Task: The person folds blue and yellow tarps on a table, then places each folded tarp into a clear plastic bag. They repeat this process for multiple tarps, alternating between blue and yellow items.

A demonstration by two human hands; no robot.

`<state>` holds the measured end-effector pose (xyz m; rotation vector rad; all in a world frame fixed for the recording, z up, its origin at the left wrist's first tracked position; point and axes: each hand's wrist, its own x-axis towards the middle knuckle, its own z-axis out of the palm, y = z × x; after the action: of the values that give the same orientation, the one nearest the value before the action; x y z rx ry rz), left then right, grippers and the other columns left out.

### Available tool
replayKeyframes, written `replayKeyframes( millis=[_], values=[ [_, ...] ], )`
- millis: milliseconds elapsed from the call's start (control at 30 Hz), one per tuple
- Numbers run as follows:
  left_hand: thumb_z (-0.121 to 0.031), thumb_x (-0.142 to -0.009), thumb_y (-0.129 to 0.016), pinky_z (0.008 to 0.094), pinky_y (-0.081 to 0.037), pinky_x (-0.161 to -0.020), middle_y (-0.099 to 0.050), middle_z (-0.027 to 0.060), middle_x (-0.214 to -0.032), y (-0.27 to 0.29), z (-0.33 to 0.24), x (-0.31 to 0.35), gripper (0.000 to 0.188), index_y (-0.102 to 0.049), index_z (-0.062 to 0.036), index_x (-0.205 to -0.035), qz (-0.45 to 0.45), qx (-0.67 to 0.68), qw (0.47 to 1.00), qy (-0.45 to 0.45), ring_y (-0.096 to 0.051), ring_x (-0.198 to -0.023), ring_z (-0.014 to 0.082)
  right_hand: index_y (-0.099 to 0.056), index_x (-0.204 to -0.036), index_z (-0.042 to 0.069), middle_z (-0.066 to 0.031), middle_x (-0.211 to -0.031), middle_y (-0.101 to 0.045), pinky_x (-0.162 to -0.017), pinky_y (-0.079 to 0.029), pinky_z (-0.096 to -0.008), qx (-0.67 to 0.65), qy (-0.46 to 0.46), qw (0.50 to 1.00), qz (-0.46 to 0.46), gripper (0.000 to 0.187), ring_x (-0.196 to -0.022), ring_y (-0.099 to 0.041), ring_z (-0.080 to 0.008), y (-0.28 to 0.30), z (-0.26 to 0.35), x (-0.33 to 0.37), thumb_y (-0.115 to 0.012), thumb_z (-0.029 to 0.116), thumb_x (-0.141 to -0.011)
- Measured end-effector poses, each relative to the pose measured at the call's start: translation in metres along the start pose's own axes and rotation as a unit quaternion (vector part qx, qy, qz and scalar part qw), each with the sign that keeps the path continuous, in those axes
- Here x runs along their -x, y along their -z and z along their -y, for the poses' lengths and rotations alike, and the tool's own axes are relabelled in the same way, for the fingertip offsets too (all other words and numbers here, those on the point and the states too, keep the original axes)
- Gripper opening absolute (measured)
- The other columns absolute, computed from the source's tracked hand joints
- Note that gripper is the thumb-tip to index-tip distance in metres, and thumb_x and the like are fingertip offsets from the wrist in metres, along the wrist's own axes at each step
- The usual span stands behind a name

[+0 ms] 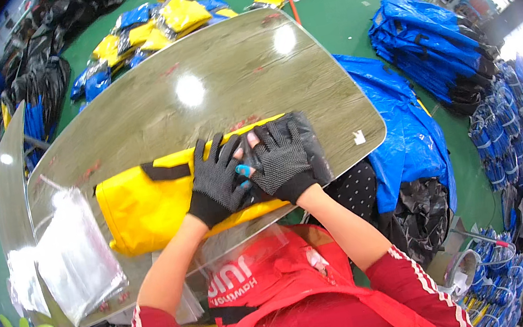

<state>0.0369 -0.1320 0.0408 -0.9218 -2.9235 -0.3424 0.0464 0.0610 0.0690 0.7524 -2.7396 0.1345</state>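
A folded yellow bag [146, 212] with a black strap and a black end section lies across the table close to my body. My left hand [217, 178], in a black dotted glove, presses on the middle of the bag with its fingers spread. Right beside it, my right hand [280, 160] rests on the black end section [313, 145], fingers stretched out and apart. Some bare fingertips show through the gloves, and a small blue patch sits on a digit between the hands. What lies under the palms is hidden.
A stack of clear plastic sleeves [76, 247] lies at the table's left. Packed yellow and blue bags [158, 26] lie on the green floor beyond the glossy wood-patterned table [211, 103]. Blue sheeting [407, 133] stands against the right edge, with blue bundles [428, 48] farther right.
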Motion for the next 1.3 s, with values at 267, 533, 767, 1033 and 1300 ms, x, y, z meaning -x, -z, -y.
replayKeyframes(
  millis=[267,533,767,1033,1300],
  values=[
    [-0.051,-0.075,-0.068,0.0534,-0.015,-0.114,-0.019,0.0196,-0.155,0.043,0.098,0.118,0.091,-0.034,0.0049,-0.139,0.024,-0.244,0.865,0.437,-0.017,-0.143,0.0377,-0.050,-0.134,0.002,-0.0194,-0.134,-0.052,-0.113,-0.015,-0.0557,-0.048,-0.129,0.988,0.067,0.071,-0.133,-0.039,-0.0365,-0.006,0.022,-0.016,-0.045,0.057,-0.089],
    [-0.047,-0.082,-0.070,0.0407,-0.044,-0.094,-0.057,0.0253,-0.124,0.030,0.200,0.181,0.076,-0.045,0.0075,-0.129,-0.098,0.201,0.817,0.532,-0.054,-0.114,0.0410,-0.049,-0.138,0.025,-0.0216,-0.145,-0.040,-0.103,-0.008,-0.0742,-0.031,-0.123,0.978,0.163,0.055,-0.135,-0.029,-0.0467,-0.052,0.103,-0.061,-0.051,0.048,-0.088],
    [-0.035,-0.093,-0.062,0.0334,-0.046,-0.094,-0.054,0.0086,-0.129,0.098,0.168,0.205,0.057,-0.041,-0.0069,-0.138,-0.103,0.525,0.743,0.402,-0.056,-0.114,0.0216,-0.051,-0.136,0.017,-0.0238,-0.142,-0.042,-0.105,-0.011,-0.0722,-0.034,-0.142,0.981,0.124,0.059,-0.134,-0.030,-0.0466,-0.053,0.107,-0.065,-0.057,0.044,-0.084],
    [-0.012,-0.084,-0.063,0.0414,-0.053,-0.091,-0.064,0.0164,-0.117,0.172,0.120,0.123,0.046,-0.052,-0.0001,-0.128,-0.084,0.710,0.588,0.378,-0.065,-0.102,0.0309,-0.048,-0.129,-0.005,-0.0252,-0.138,-0.044,-0.112,-0.026,-0.0502,-0.256,-0.028,0.958,-0.128,0.050,-0.134,-0.035,-0.0402,-0.071,0.117,0.006,-0.055,0.018,-0.085],
    [-0.041,-0.088,-0.059,0.0397,-0.047,-0.087,-0.061,0.0214,-0.110,0.061,-0.069,-0.066,0.053,-0.058,-0.0039,-0.125,-0.039,0.094,0.991,-0.086,-0.058,-0.100,0.0361,-0.056,-0.122,0.010,-0.0210,-0.120,-0.056,-0.087,-0.046,-0.0520,-0.234,-0.035,0.968,-0.081,0.043,-0.104,-0.056,-0.0372,-0.109,0.123,0.061,-0.057,0.029,-0.084]
  ],
)
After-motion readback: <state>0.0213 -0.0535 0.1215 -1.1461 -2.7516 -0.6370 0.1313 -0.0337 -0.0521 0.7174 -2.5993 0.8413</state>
